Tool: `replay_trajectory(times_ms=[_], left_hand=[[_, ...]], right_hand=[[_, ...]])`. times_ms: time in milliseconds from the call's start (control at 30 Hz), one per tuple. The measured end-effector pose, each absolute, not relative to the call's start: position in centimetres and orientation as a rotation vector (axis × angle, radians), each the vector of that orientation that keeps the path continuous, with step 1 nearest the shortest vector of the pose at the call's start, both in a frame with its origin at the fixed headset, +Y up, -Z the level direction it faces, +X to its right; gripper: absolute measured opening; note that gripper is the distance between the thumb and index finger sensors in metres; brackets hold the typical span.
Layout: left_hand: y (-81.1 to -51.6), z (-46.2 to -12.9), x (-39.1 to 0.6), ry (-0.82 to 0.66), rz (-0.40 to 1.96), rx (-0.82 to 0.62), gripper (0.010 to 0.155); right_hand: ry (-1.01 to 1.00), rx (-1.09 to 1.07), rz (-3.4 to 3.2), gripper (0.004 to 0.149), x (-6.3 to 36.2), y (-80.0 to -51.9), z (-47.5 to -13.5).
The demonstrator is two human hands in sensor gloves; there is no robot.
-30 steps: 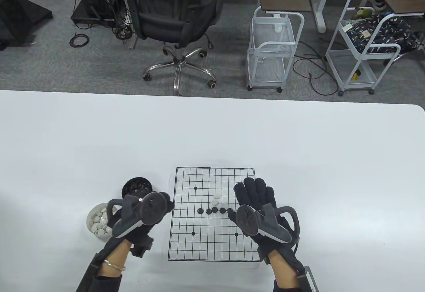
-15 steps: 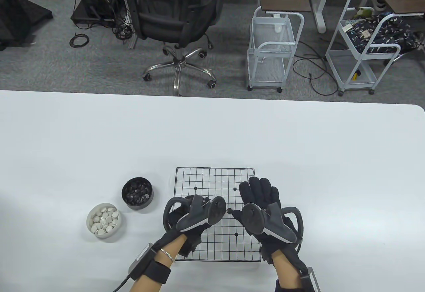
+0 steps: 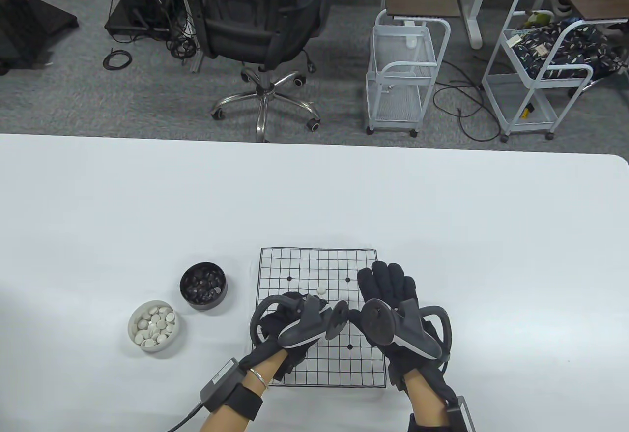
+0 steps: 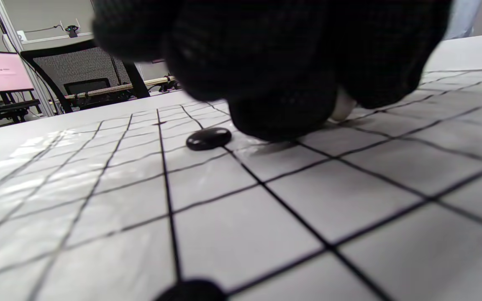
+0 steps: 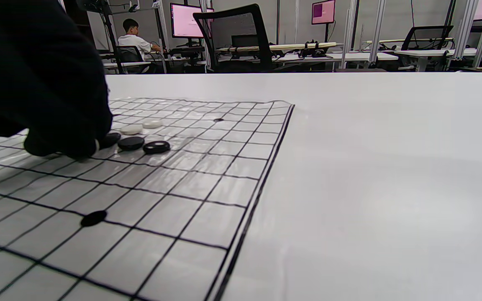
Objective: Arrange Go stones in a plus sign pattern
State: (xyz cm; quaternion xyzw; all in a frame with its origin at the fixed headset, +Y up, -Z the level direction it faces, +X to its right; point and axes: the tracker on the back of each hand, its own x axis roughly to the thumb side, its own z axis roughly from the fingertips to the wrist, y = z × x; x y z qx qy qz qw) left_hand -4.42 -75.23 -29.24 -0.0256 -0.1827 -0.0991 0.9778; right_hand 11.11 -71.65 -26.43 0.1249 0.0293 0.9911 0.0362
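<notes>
The Go board [image 3: 319, 316] lies flat on the white tabletop [image 3: 442, 230], near its front edge. A row of black stones [image 5: 131, 143] runs across its middle, and white stones [image 5: 152, 123] sit just behind them. The left hand [image 3: 290, 321] is down over the board's centre, its grip closed round a white stone [image 4: 343, 109] pinched at the fingertips [image 4: 283, 117] (low against the board, beside one black stone). The right hand [image 3: 393, 304] rests on the board's right side, fingers straight, grip slack, holding nothing. Left of the board stand a black bowl [image 3: 203, 285] of black stones and a white bowl [image 3: 154, 326] of white stones.
</notes>
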Motion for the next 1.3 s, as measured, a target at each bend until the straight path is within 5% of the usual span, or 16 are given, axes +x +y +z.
replay_trajectory(times_ms=[900,1300], left_hand=[[-74.5,-28.9,-4.5,-0.385,-0.233,-0.045,0.045],[-68.1,-27.4,-14.1,-0.216,-0.224,0.072,0.048]], right_hand=[[0.091,0.385,3.045,0.078,11.1,-71.6,-26.4],[0.089,0.393,3.048,0.078,10.9,-71.6,-26.4]])
